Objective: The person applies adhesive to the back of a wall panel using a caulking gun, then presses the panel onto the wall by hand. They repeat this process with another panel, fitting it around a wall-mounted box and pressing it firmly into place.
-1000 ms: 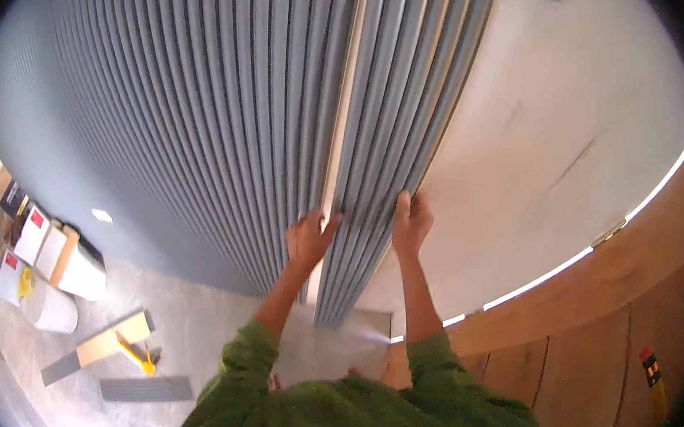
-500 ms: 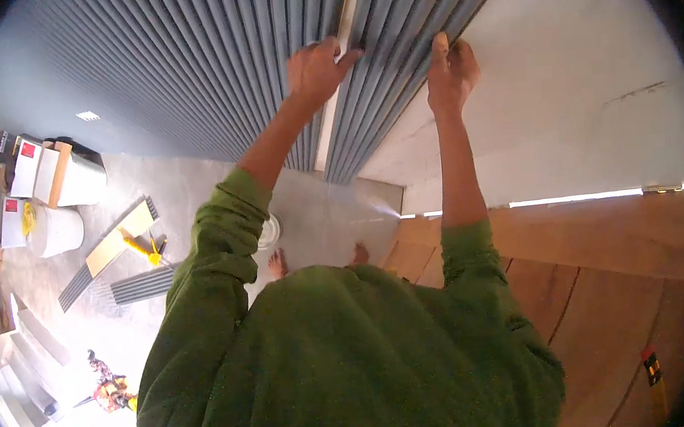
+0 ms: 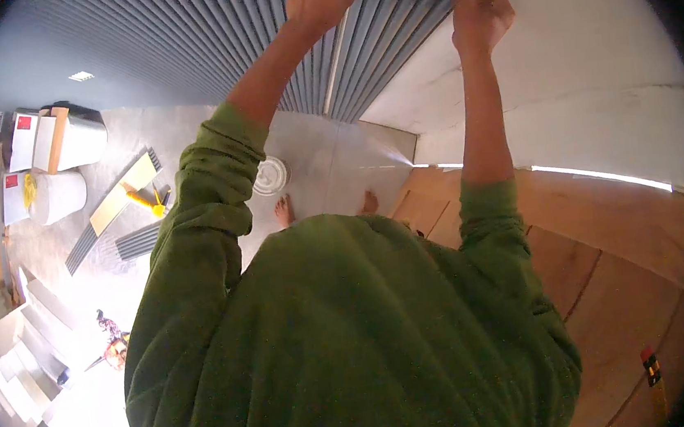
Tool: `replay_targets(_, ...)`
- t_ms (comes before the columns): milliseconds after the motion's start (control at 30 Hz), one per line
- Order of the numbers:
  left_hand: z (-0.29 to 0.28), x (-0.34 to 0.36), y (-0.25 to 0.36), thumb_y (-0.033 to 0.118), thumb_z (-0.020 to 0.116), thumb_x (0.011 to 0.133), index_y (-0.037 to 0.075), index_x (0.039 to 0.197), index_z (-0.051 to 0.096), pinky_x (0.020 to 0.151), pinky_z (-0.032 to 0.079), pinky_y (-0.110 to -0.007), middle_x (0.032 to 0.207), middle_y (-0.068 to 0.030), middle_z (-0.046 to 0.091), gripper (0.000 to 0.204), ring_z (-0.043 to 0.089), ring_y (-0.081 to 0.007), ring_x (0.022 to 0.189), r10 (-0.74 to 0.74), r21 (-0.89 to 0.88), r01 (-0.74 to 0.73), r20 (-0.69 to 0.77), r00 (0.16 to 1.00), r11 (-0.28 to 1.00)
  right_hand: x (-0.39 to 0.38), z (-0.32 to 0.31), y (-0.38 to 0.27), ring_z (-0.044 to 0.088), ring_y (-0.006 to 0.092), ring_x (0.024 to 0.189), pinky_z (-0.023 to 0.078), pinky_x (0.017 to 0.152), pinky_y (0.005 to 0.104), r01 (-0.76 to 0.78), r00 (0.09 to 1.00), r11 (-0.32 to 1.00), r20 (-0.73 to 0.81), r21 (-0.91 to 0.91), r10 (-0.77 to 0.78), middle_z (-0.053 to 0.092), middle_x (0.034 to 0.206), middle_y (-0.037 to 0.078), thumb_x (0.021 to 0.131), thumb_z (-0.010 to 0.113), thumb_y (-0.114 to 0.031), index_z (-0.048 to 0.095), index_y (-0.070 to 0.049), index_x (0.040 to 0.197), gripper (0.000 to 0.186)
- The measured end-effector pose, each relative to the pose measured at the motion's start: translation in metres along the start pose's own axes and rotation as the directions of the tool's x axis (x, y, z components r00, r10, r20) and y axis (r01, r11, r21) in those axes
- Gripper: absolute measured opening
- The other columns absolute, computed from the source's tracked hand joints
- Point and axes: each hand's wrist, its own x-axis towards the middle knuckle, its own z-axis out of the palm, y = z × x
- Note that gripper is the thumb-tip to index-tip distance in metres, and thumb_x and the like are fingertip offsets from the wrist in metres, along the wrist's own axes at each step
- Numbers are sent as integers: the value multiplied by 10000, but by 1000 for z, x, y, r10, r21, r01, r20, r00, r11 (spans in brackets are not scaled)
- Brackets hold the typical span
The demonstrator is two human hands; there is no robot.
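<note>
A loose grey fluted wall panel (image 3: 392, 29) stands upright between my hands, beside a wall of matching grey fluted panelling (image 3: 210, 37). A thin pale gap (image 3: 337, 64) runs between the two. My left hand (image 3: 321, 0) is closed at the panel's left edge near the top of the view, its thumb stretched over the ribs. At the right edge, my right hand (image 3: 481, 15) grips the panel with the thumb on the ribbed face and the other fingers curled at the side. The panel's upper end lies out of view.
A pale wall (image 3: 582, 50) meets the panel's right side. Brown boards (image 3: 604, 279) lie at right. On the floor are a round white lid-like object (image 3: 271, 176), panel offcuts (image 3: 114, 201), a yellow tool (image 3: 146, 201) and white buckets (image 3: 59, 196). My bare feet (image 3: 284, 211) stand below.
Both hands now appear higher in view, with the right one farther right. The gap beside the loose panel looks narrower. The whole view has shifted, with the floor items higher.
</note>
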Motion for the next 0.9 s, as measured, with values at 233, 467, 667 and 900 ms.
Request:
replay_targets(233, 6, 2, 1, 526, 633, 821, 73, 798, 617, 650, 496, -461, 743, -141, 656, 455, 641, -346, 723, 60, -27, -61, -29, 998, 998, 8, -13, 0, 519, 107, 612, 438, 587, 294, 20, 998, 987, 68, -158, -10, 618, 653, 46, 827, 725, -333, 672, 23, 793, 361)
replay_targets(467, 6, 7, -5, 528, 628, 824, 72, 813, 621, 654, 498, -461, 755, -144, 658, 456, 643, -346, 731, 81, -35, -82, -50, 996, 996, 13, -31, -15, 567, 138, 583, 476, 611, 318, -169, 940, 986, 300, -6, 163, 641, 644, 76, 812, 725, -383, 705, 19, 838, 404)
replay_targets(667, 6, 13, -8, 529, 623, 827, 72, 826, 624, 657, 500, -462, 765, -146, 659, 457, 644, -346, 739, 90, -30, -92, -50, 995, 995, 8, -14, -8, 626, 133, 631, 516, 617, 291, -64, 990, 974, 109, -217, 89, 655, 677, 79, 818, 743, -334, 700, 33, 833, 369)
replay_targets(900, 6, 15, -7, 530, 618, 829, 72, 840, 628, 661, 502, -462, 776, -149, 661, 459, 645, -346, 747, 107, -32, -109, -58, 993, 994, 15, -24, 2, 627, 125, 634, 541, 599, 266, -65, 995, 997, 84, 31, 62, 670, 722, 77, 796, 771, -296, 695, 52, 848, 360)
